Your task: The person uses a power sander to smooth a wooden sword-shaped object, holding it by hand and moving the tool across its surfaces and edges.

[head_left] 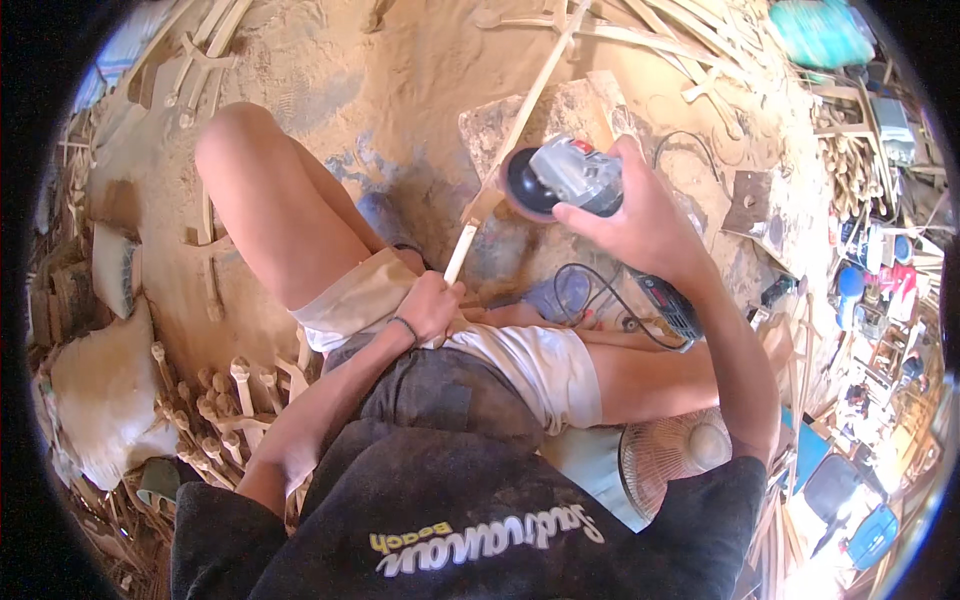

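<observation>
My right hand (640, 215) is wrapped round an angle grinder (578, 172) with a grey metal head, its dark body running back along my forearm. The grinder's round black disc (526, 184) faces left, close to a long pale wooden stick (530, 105); whether they touch I cannot tell. Low in my lap, my left hand (430, 306) is closed round the near end of this stick, which slants up and away to the right. Behind the stick and grinder lies a dusty wooden board (490, 130). The grinder's black cord (590, 275) loops beside my leg.
Several carved wooden pieces (240, 375) with knobbed ends are heaped at my left. More sticks (660, 40) lie on the dusty ground at the far right. A woven fan or basket (655, 455) is beside my right thigh. Bundled wood (850, 175) and mixed clutter line the right side.
</observation>
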{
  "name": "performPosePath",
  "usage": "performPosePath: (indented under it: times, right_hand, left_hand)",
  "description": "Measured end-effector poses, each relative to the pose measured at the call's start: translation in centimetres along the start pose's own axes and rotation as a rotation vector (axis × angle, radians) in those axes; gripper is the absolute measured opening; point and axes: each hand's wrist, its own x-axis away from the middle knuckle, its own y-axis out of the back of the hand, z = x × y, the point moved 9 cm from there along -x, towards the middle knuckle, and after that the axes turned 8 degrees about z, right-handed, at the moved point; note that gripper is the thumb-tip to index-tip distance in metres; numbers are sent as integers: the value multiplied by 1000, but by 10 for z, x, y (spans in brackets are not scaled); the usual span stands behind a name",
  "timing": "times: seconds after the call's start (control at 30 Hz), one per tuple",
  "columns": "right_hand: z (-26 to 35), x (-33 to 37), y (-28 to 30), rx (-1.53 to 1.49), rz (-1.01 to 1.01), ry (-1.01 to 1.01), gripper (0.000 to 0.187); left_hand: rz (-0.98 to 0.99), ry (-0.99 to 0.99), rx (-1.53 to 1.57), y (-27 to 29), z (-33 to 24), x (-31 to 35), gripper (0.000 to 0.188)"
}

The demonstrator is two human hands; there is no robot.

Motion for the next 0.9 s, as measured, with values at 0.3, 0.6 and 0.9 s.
performPosePath:
  times: [0.3,0.6,0.9]
  right_hand:
    - [-8,-13,5,124,-41,-98,80]
    - [-16,-8,1,62,-38,-148,85]
    - [-54,64,48,-264,-241,-198,71]
  left_hand:
    - [-104,-128,-109,5,6,-8,51]
    - [-182,-133,-168,13,9,-7,50]
    - [334,-295,470,4,-54,68,34]
